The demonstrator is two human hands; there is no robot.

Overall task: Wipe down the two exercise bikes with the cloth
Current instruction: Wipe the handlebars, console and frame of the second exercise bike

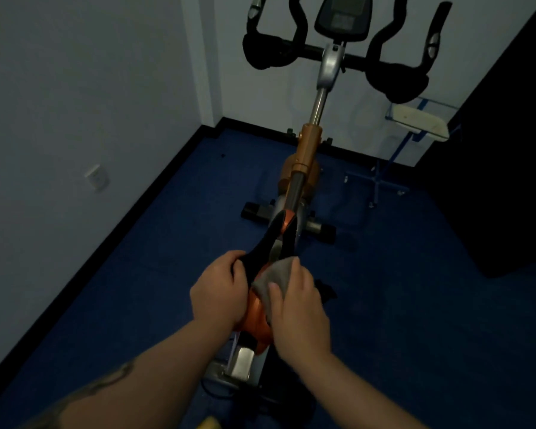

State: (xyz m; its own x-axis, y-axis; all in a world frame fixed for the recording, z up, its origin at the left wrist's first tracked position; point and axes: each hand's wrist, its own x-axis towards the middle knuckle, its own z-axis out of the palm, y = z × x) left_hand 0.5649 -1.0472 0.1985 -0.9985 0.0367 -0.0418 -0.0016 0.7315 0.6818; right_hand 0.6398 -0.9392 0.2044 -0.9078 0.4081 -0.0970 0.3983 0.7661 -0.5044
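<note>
An orange and silver exercise bike [308, 150] stands in front of me in a dim room, its black handlebars and console at the top. Its black and orange saddle [279, 236] is just below me. My left hand [220, 289] grips the saddle's left side, fingers curled over the edge. My right hand [297, 308] holds a grey cloth [274, 275] against the saddle's right side, thumb on top of the cloth. Only one bike is in view.
Blue floor [415, 305] surrounds the bike. A white wall with a socket [97, 178] runs along the left. A blue-framed stand with a pale pad [420, 119] sits at the back right, beside a dark panel [514, 181].
</note>
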